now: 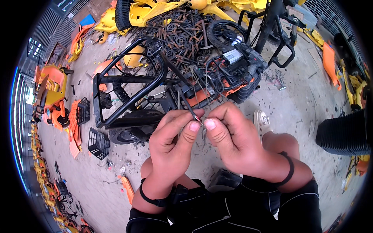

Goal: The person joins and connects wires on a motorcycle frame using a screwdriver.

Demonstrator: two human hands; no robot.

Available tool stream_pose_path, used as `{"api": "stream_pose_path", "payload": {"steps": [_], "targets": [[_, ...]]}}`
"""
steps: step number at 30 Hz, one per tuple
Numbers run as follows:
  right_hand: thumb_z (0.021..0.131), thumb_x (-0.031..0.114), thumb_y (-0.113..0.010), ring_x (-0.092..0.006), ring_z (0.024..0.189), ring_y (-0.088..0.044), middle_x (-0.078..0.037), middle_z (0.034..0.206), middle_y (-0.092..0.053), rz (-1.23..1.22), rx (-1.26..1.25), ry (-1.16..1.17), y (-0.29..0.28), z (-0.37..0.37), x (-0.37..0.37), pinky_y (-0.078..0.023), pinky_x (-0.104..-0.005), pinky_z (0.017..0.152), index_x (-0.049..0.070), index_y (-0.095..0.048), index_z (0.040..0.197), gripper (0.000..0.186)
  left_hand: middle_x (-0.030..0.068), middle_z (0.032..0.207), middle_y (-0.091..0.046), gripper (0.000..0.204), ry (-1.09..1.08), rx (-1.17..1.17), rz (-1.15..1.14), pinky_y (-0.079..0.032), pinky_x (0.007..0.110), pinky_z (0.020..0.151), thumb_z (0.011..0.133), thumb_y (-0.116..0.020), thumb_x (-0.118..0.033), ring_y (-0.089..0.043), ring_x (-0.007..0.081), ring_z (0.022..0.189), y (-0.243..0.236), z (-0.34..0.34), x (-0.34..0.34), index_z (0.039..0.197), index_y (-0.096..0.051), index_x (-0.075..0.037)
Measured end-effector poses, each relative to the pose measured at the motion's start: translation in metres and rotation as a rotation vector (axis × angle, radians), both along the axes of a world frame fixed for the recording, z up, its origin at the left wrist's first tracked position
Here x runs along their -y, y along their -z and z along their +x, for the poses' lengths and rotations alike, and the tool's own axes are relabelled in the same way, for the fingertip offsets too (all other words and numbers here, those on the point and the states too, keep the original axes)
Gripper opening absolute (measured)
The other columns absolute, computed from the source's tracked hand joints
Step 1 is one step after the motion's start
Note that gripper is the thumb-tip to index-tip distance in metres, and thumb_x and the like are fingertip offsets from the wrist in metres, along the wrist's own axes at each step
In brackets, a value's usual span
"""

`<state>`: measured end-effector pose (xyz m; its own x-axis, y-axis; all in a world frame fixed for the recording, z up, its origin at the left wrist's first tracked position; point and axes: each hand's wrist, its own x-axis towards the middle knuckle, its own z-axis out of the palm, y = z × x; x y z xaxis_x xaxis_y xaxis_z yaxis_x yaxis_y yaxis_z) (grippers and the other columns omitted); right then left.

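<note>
Yellow panels and a heap of rusty parts at top, past everything else. Stripped bike lies across the middle, directly beyond the hands, black frame toward left, innards exposed. Black stack far right, well apart. Two black crates left on the floor, lower one nearer, upper one beside orange scraps; both out of the way.

Left hand and right hand meet just in front of the bike, thumbs up, tips almost touching. Dark cable sits between them: long axis slants from the bike, upper left, down-right to the fingertips. Left is nearer the sheathed part, thumb and forefinger pinched narrow on it close to the end; right looks pinched on the thin loose ends, just right of the left thumb. Exact hold too small to tell. Other loose cables hang right behind the fingers, cluttering that side
</note>
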<state>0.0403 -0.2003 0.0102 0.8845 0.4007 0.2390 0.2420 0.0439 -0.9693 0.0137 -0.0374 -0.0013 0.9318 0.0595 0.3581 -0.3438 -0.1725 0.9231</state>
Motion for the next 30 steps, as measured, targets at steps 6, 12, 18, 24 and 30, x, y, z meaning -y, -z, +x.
{"api": "stream_pose_path", "payload": {"steps": [6, 12, 18, 24, 30], "targets": [[0.102, 0.019, -0.054, -0.0152, 0.059, -0.06, -0.009, 0.074, -0.06, -0.025, -0.033, -0.007, -0.005, 0.002, 0.004, -0.047, -0.0294, 0.054, 0.002, -0.049, 0.102, 0.017, 0.0127, 0.107, -0.066, 0.025, 0.114, -0.146, -0.276, -0.05, 0.028, 0.079, 0.1, -0.058, -0.016, -0.061, 0.0145, 0.09, -0.001, 0.0, -0.002, 0.111, -0.066, 0.004], [0.102, 0.02, -0.054, -0.0124, 0.069, -0.06, -0.008, 0.079, -0.062, 0.073, -0.262, -0.141, -0.012, 0.001, 0.008, -0.048, -0.0282, 0.06, 0.002, -0.051, 0.099, 0.018, 0.0102, 0.099, -0.064, 0.026, 0.308, -0.395, -0.887, -0.045, 0.028, 0.079, 0.101, -0.056, -0.02, -0.058, 0.0147, 0.086, 0.002, 0.001, -0.001, 0.112, -0.063, 0.002], [0.105, 0.017, -0.046, -0.0039, 0.06, -0.041, 0.003, 0.07, -0.048, 0.074, -0.195, -0.14, -0.009, 0.002, 0.005, -0.037, -0.0209, 0.055, 0.003, -0.049, 0.099, 0.015, 0.0076, 0.094, -0.062, 0.027, 0.345, -0.394, -1.005, -0.047, 0.028, 0.078, 0.102, -0.054, -0.022, -0.058, 0.0142, 0.084, 0.005, 0.006, -0.002, 0.116, -0.06, 0.0], [0.094, 0.008, -0.066, -0.0126, 0.067, -0.063, -0.007, 0.079, -0.064, -0.22, 0.277, 0.047, -0.013, -0.002, 0.007, -0.049, -0.0262, 0.059, 0.001, -0.052, 0.102, 0.017, 0.0063, 0.091, -0.058, 0.025, 0.332, -0.393, -1.051, -0.046, 0.029, 0.078, 0.104, -0.05, -0.024, -0.055, 0.0142, 0.082, 0.005, 0.007, -0.001, 0.107, -0.058, -0.001], [0.087, 0.009, -0.074, -0.0191, 0.071, -0.069, -0.011, 0.085, -0.069, -0.188, 0.376, 0.082, -0.01, -0.004, 0.008, -0.053, -0.0295, 0.06, 0.002, -0.053, 0.106, 0.029, 0.0055, 0.091, -0.055, 0.024, 0.383, -0.362, -1.044, -0.045, 0.03, 0.077, 0.104, -0.049, -0.026, -0.053, 0.0147, 0.083, 0.008, 0.009, -0.002, 0.106, -0.057, -0.003]]}}
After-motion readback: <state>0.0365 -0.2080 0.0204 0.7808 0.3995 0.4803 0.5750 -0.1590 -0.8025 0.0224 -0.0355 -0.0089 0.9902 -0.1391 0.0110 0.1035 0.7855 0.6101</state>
